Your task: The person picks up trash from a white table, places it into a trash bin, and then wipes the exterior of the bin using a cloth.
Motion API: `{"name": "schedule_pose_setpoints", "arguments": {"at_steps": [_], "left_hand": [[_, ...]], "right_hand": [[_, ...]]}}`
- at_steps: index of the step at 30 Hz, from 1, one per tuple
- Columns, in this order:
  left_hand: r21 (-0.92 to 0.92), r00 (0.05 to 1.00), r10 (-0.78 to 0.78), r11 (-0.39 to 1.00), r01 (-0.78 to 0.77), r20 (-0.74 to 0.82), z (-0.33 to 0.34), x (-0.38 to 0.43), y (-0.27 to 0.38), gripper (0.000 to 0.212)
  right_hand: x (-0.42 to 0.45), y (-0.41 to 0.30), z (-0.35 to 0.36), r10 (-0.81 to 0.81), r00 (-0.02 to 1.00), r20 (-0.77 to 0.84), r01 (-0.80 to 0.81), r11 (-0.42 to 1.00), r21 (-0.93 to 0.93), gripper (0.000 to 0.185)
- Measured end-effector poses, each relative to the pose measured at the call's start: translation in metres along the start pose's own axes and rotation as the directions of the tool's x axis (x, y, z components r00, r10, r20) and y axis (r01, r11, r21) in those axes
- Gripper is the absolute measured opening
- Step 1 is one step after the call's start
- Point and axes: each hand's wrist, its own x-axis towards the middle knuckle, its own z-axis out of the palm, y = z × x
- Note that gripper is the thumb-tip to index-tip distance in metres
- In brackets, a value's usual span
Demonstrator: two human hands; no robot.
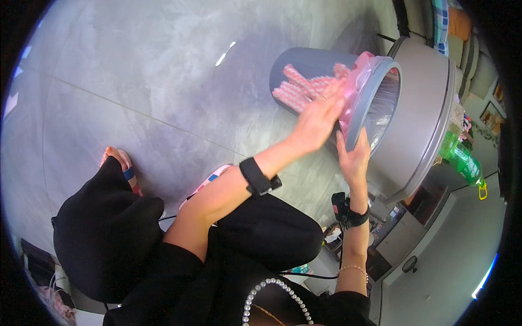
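Observation:
A grey plastic waste bin (pixel 299 61) stands before me, its mouth facing the right of the view. A pink plastic liner (pixel 351 95) is folded over its edge beneath a grey rim ring (pixel 359 118). My left hand (pixel 322 116), slightly blurred, presses a pink-and-white striped cloth (pixel 295 89) against the bin's outer wall. The cloth spreads out beyond the fingertips. My right hand (pixel 355 157) grips the rim, its thumb and fingers on either side of the edge. Both wrists wear black straps.
Right beside the bin is a rounded grey table or cabinet (pixel 424 85). A green plastic bottle (pixel 463 161) with a yellow ring handle is on its top. Grey floor (pixel 163 81) spreads to the left. My sandalled foot (pixel 122 161) and bent knees are near. A black cable (pixel 310 276) runs to my right arm.

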Motion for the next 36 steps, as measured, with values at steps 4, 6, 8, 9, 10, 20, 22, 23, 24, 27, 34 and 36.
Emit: {"name": "schedule_pose_setpoints", "arguments": {"at_steps": [4, 6, 8, 9, 10, 20, 22, 23, 24, 27, 34, 36], "left_hand": [[-0.005, 0.995, 0.096, 0.995, -0.096, -0.026, 0.002, -0.017, 0.027, 0.044], [0.031, 0.993, 0.109, 0.994, -0.108, -0.038, 0.007, -0.029, 0.020, 0.044], [0.075, 0.991, 0.123, 0.990, -0.119, -0.053, 0.008, -0.035, 0.011, 0.043], [0.044, 0.991, 0.122, 0.992, -0.120, -0.063, 0.012, -0.035, 0.009, 0.043], [0.015, 0.991, 0.112, 0.994, -0.111, -0.074, 0.014, -0.037, 0.007, 0.043], [0.071, 0.988, 0.153, 0.986, -0.150, -0.030, 0.003, -0.026, -0.028, 0.043], [0.128, 0.982, 0.167, 0.980, -0.154, -0.093, -0.006, -0.018, -0.041, 0.042], [0.124, 0.982, 0.166, 0.980, -0.154, -0.091, -0.011, -0.015, -0.051, 0.042], [0.124, 0.984, 0.124, 0.986, -0.109, -0.125, -0.014, -0.013, -0.064, 0.042], [0.158, 0.980, 0.048, 0.987, -0.017, -0.191, -0.041, -0.006, -0.101, 0.041], [0.134, 0.911, -0.238, 0.946, 0.296, -0.338, -0.067, 0.020, -0.133, 0.046], [0.051, 0.900, -0.299, 0.942, 0.331, -0.318, -0.065, 0.023, -0.119, 0.047]], "right_hand": [[-0.010, 0.000, -0.011, -0.124, 0.985, 0.120, 0.130, 0.990, -0.047, 0.028], [-0.019, -0.001, -0.019, -0.129, 0.972, 0.195, 0.151, 0.983, -0.104, 0.032], [-0.023, -0.009, -0.027, -0.080, 0.971, 0.225, 0.141, 0.953, -0.268, 0.043], [-0.021, -0.013, -0.031, -0.075, 0.972, 0.222, 0.137, 0.950, -0.280, 0.043], [-0.022, -0.020, -0.028, -0.029, 0.993, 0.116, 0.058, 0.965, -0.255, 0.046], [0.008, -0.025, 0.019, 0.008, 0.969, -0.248, -0.071, 0.967, -0.245, 0.028], [0.009, -0.020, 0.017, -0.006, 0.977, -0.215, -0.047, 0.969, -0.242, 0.023], [0.008, -0.017, 0.016, -0.005, 0.976, -0.216, -0.050, 0.968, -0.246, 0.023], [0.006, -0.014, 0.014, 0.007, 0.973, -0.230, -0.057, 0.976, -0.210, 0.022], [0.005, -0.014, 0.013, 0.067, 0.976, -0.208, -0.101, 0.983, -0.156, 0.020], [0.008, -0.009, 0.012, 0.077, 0.983, -0.167, -0.097, 0.988, -0.121, 0.018], [0.005, -0.008, 0.015, 0.048, 0.982, -0.182, -0.075, 0.987, -0.140, 0.019]]}}
